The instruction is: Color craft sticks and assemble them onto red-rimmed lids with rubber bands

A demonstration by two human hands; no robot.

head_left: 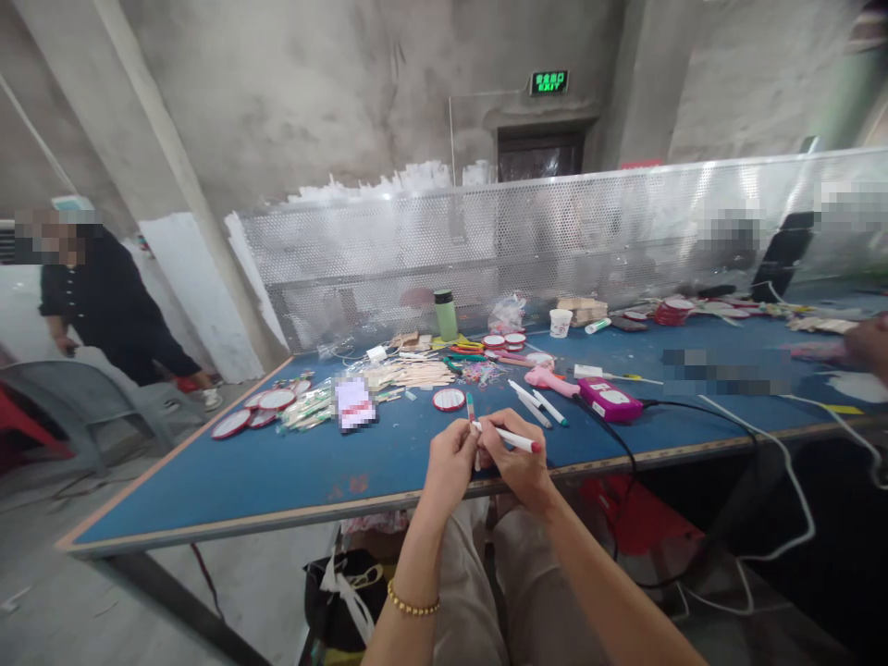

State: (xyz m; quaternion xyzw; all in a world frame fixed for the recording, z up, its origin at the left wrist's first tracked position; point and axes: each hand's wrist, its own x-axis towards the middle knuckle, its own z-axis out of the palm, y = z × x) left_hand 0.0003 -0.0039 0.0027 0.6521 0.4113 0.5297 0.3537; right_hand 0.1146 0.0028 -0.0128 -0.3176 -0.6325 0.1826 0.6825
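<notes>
My right hand (513,453) grips a white marker pen (510,437) with a red end, its tip side toward my other hand. My left hand (450,462) pinches a thin flat wooden stick (470,407) whose upper part is coloured green and reddish. Both hands meet at the table's front edge, and their fingertips partly hide the stick. Just beyond them lies a round red-rimmed disc (449,400). Several white marker pens (531,404) rest to the right of it. A pile of pale wooden sticks (423,373) is farther back.
On the blue table (277,481) are a magenta device (610,400) with a black cable, a pink tool (551,381), a green bottle (445,316) and a white cup (561,323). A perforated metal screen (388,250) backs the table. One person (104,296) is at left; another's hand (870,347) shows at right.
</notes>
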